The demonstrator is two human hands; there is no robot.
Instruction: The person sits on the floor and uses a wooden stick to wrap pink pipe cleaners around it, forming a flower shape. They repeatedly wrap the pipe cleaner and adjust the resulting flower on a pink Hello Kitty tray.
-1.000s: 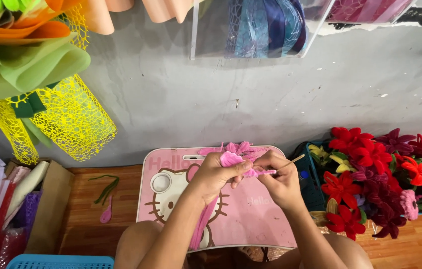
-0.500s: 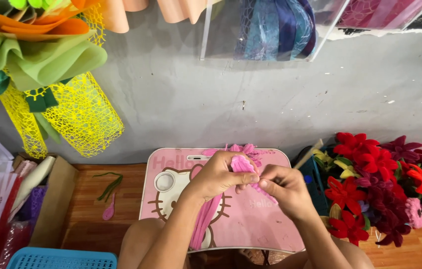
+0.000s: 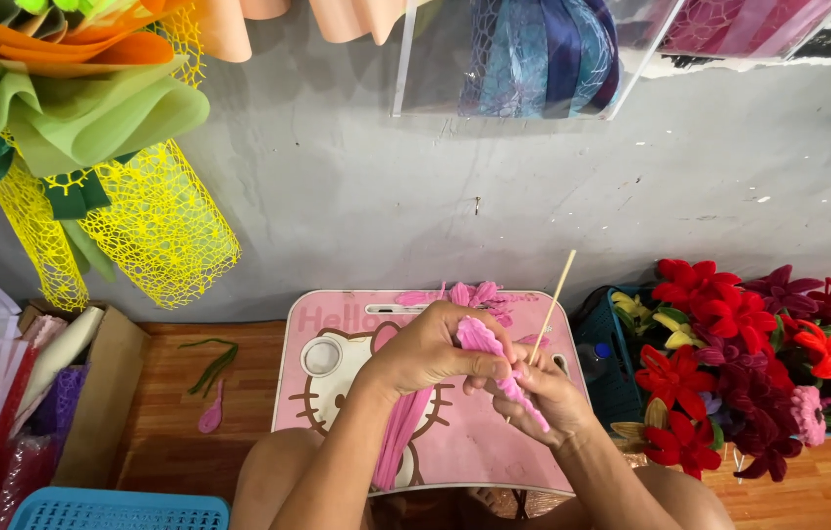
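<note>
My left hand (image 3: 430,351) pinches a fuzzy pink petal (image 3: 482,341) made of chenille wire. My right hand (image 3: 551,395) grips a thin wooden stick (image 3: 555,294) that points up and away, together with the petal's pink stem (image 3: 525,402). Both hands meet over a small pink lap table (image 3: 337,324) printed with a cartoon cat. More pink petals (image 3: 474,294) lie at the table's far edge. Several long pink wire strands (image 3: 399,442) hang down below my left wrist.
A basket of red, maroon and pink handmade flowers (image 3: 739,353) stands to the right. Green stems (image 3: 209,363) and a pink piece (image 3: 210,417) lie on the wooden floor at left, near a cardboard box (image 3: 91,393) and a blue crate (image 3: 121,510). Yellow mesh wrap (image 3: 150,226) hangs on the wall.
The stick, lying sideways a second ago and hidden half a second ago, now points upward. My hands have drawn together around the petal, and the view has tilted down slightly.
</note>
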